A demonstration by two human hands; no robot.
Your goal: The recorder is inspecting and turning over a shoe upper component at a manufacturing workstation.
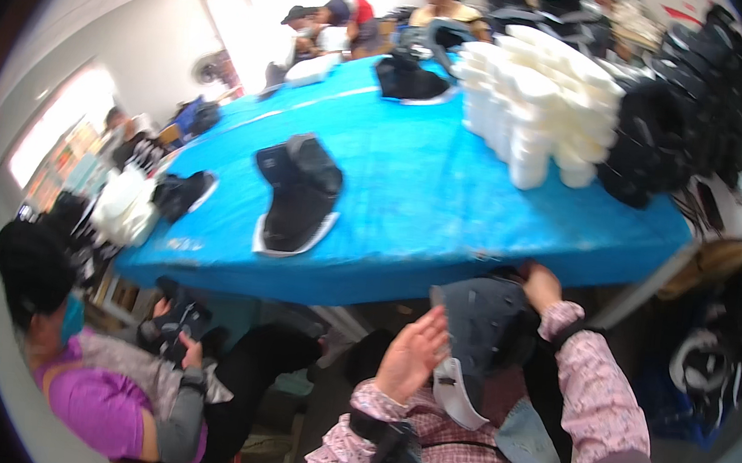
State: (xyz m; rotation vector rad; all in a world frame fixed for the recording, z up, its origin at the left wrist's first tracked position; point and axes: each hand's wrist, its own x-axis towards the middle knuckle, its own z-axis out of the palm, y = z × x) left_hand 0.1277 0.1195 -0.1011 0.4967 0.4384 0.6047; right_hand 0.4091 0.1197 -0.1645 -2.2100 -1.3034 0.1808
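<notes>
In front of my lap, just below the table's near edge, is a dark grey-black piece (488,328) that looks like a boot upper, with a white band along its lower edge. My left hand (414,353) lies against its left side, fingers stretched out and flat. At its upper right corner, my right hand (542,288) grips the piece, with the fingertips partly hidden. A similar black upper with white edging (297,196) rests on the blue-covered table (392,198), ahead and to the left.
A tall stack of white boot-shaped pieces (535,104) stands on the table's right, beside heaped dark uppers (643,142). Another upper (410,78) lies farther back. At my left, a seated co-worker in purple (105,393) holds a dark piece (179,320). Several other people are beyond.
</notes>
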